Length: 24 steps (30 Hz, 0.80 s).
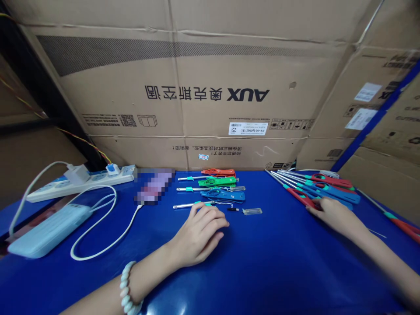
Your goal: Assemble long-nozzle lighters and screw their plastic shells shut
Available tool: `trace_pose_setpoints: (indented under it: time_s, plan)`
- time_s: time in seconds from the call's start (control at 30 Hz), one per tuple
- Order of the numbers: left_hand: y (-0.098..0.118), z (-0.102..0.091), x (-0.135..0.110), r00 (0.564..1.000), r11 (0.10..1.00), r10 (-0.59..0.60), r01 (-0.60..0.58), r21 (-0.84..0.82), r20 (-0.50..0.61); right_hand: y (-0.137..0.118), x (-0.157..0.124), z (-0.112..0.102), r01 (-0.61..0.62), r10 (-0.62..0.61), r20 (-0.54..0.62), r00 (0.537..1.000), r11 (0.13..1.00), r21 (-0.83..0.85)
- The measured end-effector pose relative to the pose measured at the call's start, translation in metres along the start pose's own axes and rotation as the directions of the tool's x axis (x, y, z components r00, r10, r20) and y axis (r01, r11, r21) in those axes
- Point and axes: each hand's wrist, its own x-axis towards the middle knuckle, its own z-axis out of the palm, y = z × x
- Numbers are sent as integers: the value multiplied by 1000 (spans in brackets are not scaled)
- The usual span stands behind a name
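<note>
My left hand [200,232] rests on the blue table [262,262], fingers curled loosely, its fingertips touching a long-nosed lighter with a metal tube and teal collar [190,204]. Just beyond lie three more such lighters in a row: red [218,172], green [216,181] and blue [223,195]. A small clear plastic piece [252,211] and a tiny dark part [232,209] lie to the right of my fingers. My right hand [331,214] lies at the edge of a pile of several red and blue lighters [315,186], fingers touching them.
Large cardboard boxes [210,87] wall off the back and right. At the left sit a white power strip [82,180], a pale blue power bank [49,229] and a looping white cable [98,245]. A blurred object [152,186] lies beside the strip. Another red lighter [403,225] lies far right.
</note>
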Motion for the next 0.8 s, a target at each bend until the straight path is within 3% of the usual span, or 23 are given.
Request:
trace_pose_setpoints:
  time_s: [0.1, 0.23, 0.3, 0.4, 0.5, 0.63, 0.73, 0.8]
  plan:
    - [0, 0, 1, 1000, 1000, -8, 8, -2, 17, -5, -4, -3, -12, 12, 9, 1000, 998, -60]
    - [0, 2, 3, 991, 999, -35, 35, 8, 132, -15, -5, -5, -1, -15, -71, 997, 977, -211]
    - [-1, 3, 3, 981, 999, -51, 49, 16, 188, -29, -4, -8, -7, -26, -115, 993, 961, -276]
    - [-4, 6, 3, 966, 996, -92, 87, 34, 243, -61, 1, -15, 105, -160, -196, 967, 959, -262]
    - [-9, 8, 3, 949, 988, -151, 145, 42, 276, -100, 2, -25, 337, -358, -277, 892, 934, -122]
    - [-15, 9, 2, 932, 973, -226, 227, 29, 284, -141, 3, -32, 607, -571, -298, 765, 794, 39]
    - [-18, 9, 1, 924, 964, -262, 264, 31, 280, -152, 6, -26, 678, -663, -303, 684, 732, -72]
    - [-18, 9, 1, 920, 961, -271, 273, 32, 283, -151, 10, -19, 665, -678, -318, 663, 728, -165]
